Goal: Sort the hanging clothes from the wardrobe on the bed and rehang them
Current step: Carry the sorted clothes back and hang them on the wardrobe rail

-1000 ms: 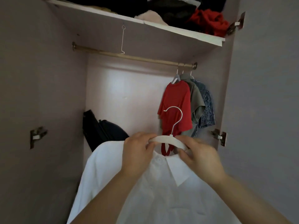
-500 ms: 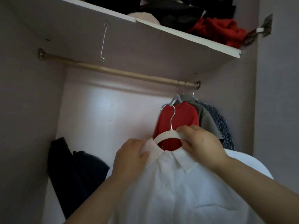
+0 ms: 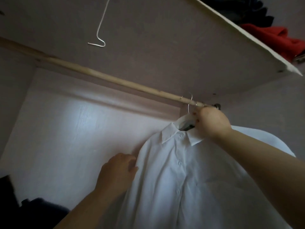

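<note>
The white shirt (image 3: 178, 179) is smooth matt cloth, the rail (image 3: 102, 76) pale wood, the hanger hook (image 3: 189, 104) thin shiny metal.

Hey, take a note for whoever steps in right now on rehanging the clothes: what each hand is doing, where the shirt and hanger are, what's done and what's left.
Right hand: grips the white hanger at its neck, just under the rod.
Left hand: at the shoulder edge of the white shirt; whether its fingers pinch the cloth is unclear.
Done: the shirt is on the hanger, raised to the rod's right end. The hook looks to be over the rod, but that is not certain.
Left: check the hook sits, let go, straighten the shirt. The bed is out of view.
</note>
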{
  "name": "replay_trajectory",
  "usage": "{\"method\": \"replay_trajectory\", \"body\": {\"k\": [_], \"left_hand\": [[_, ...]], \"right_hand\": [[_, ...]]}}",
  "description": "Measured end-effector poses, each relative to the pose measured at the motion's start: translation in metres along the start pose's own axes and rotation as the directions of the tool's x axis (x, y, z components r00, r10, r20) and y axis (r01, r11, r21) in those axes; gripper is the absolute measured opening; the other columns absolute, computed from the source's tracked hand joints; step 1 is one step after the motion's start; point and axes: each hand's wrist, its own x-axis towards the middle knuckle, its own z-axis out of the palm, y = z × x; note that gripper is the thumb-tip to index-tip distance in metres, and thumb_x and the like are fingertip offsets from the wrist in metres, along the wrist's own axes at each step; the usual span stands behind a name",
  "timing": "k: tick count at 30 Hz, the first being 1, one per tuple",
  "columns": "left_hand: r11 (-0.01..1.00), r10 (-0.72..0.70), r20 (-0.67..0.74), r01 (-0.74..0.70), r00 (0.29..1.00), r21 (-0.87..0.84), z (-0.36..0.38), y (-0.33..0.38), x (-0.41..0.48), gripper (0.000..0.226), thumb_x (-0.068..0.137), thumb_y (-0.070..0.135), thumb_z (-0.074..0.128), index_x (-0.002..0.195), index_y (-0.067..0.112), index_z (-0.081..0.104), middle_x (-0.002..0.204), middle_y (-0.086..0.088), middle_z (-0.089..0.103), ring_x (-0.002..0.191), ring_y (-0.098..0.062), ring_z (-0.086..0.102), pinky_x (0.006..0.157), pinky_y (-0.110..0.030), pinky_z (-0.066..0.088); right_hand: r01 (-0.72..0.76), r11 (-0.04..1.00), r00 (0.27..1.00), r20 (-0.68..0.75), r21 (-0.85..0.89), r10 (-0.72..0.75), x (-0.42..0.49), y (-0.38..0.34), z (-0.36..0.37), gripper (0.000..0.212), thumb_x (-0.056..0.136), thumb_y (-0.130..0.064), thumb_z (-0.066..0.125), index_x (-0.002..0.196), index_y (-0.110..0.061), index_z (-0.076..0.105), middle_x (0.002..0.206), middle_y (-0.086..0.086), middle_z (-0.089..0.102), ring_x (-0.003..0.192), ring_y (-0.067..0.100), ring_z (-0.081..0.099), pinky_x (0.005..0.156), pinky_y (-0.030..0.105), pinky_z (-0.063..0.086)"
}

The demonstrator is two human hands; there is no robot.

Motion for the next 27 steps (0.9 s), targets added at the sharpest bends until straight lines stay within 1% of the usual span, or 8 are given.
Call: {"method": "replay_trajectory", "body": {"k": [5, 9, 12, 17, 19, 21, 24, 27], "left_hand": [[0.999, 0.043, -0.04, -0.044, 0.998, -0.029, 0.015, -0.028, 0.019, 0.029, 0.087, 0.033, 0.06, 0.114, 0.025, 0.061, 0.109, 0.007, 0.058, 0.101, -0.01, 0.054, 0.085, -0.021, 0.041], [0.999, 0.052, 0.001, -0.052, 0.999, 0.001, 0.026, -0.045, 0.019, 0.029, 0.088, 0.037, 0.057, 0.116, 0.03, 0.057, 0.114, 0.012, 0.055, 0.104, -0.004, 0.052, 0.087, -0.017, 0.039], [0.998, 0.065, 0.039, -0.065, 0.997, -0.001, 0.036, -0.051, 0.016, 0.03, 0.088, 0.036, 0.058, 0.118, 0.03, 0.056, 0.115, 0.013, 0.054, 0.105, -0.002, 0.052, 0.088, -0.014, 0.038], [0.999, 0.049, 0.062, -0.048, 0.997, -0.019, 0.047, -0.053, 0.011, 0.03, 0.085, 0.032, 0.063, 0.114, 0.028, 0.061, 0.11, 0.011, 0.058, 0.099, -0.006, 0.057, 0.085, -0.02, 0.043], [0.999, 0.037, 0.067, -0.036, 0.997, -0.025, 0.049, -0.049, 0.008, 0.03, 0.085, 0.034, 0.062, 0.115, 0.029, 0.06, 0.112, 0.012, 0.056, 0.102, -0.005, 0.055, 0.088, -0.02, 0.042], [0.999, 0.026, 0.068, -0.024, 0.997, -0.021, 0.049, -0.042, 0.005, 0.031, 0.087, 0.036, 0.06, 0.116, 0.029, 0.058, 0.115, 0.011, 0.055, 0.106, -0.007, 0.053, 0.091, -0.021, 0.04], [1.0, 0.018, 0.09, -0.017, 0.996, -0.011, 0.043, -0.03, -0.002, 0.032, 0.088, 0.034, 0.058, 0.119, 0.026, 0.057, 0.118, 0.007, 0.055, 0.11, -0.011, 0.051, 0.094, -0.025, 0.04], [1.0, -0.013, 0.121, 0.013, 0.993, -0.003, 0.032, -0.016, -0.015, 0.036, 0.089, 0.033, 0.057, 0.124, 0.024, 0.055, 0.124, 0.003, 0.054, 0.115, -0.014, 0.05, 0.098, -0.028, 0.038]], "right_hand": [[-0.033, 0.999, 0.997, -0.076, -0.041, 0.03, 0.044, -0.011, 0.019, 0.035, 0.085, -0.005, 0.047, 0.117, -0.013, 0.058, 0.104, 0.014, 0.059, 0.095, 0.035, 0.059, 0.07, 0.034, 0.046], [-0.116, 0.99, 0.993, -0.024, -0.078, 0.114, 0.06, -0.018, 0.04, 0.039, 0.088, -0.001, 0.044, 0.125, -0.011, 0.053, 0.107, 0.015, 0.063, 0.098, 0.033, 0.061, 0.074, 0.034, 0.046], [-0.144, 0.988, 0.986, 0.071, -0.064, 0.148, 0.055, -0.018, 0.058, 0.031, 0.086, 0.0, 0.046, 0.114, -0.007, 0.057, 0.108, 0.015, 0.062, 0.1, 0.032, 0.06, 0.076, 0.033, 0.046], [-0.154, 0.984, 0.987, 0.042, -0.085, 0.158, 0.039, -0.016, 0.072, 0.03, 0.087, 0.001, 0.047, 0.115, -0.007, 0.056, 0.112, 0.014, 0.054, 0.1, 0.032, 0.058, 0.068, 0.031, 0.04], [-0.147, 0.986, 0.988, 0.043, -0.083, 0.151, 0.033, -0.018, 0.071, 0.031, 0.088, -0.004, 0.047, 0.118, -0.009, 0.055, 0.113, 0.014, 0.053, 0.102, 0.032, 0.057, 0.07, 0.033, 0.04], [-0.121, 0.986, 0.992, 0.032, -0.118, 0.125, 0.026, -0.021, 0.069, 0.034, 0.09, -0.009, 0.046, 0.122, -0.011, 0.053, 0.115, 0.013, 0.054, 0.109, 0.031, 0.051, 0.076, 0.034, 0.039], [-0.042, 0.976, 0.999, -0.009, -0.211, 0.042, 0.005, -0.024, 0.066, 0.041, 0.089, -0.016, 0.043, 0.129, -0.015, 0.048, 0.124, 0.01, 0.053, 0.117, 0.03, 0.042, 0.093, 0.036, 0.033], [0.035, 0.984, 0.999, 0.009, -0.176, -0.034, -0.029, -0.03, 0.065, 0.042, 0.087, -0.023, 0.044, 0.129, -0.019, 0.048, 0.132, 0.007, 0.046, 0.122, 0.029, 0.037, 0.102, 0.039, 0.025]]}}
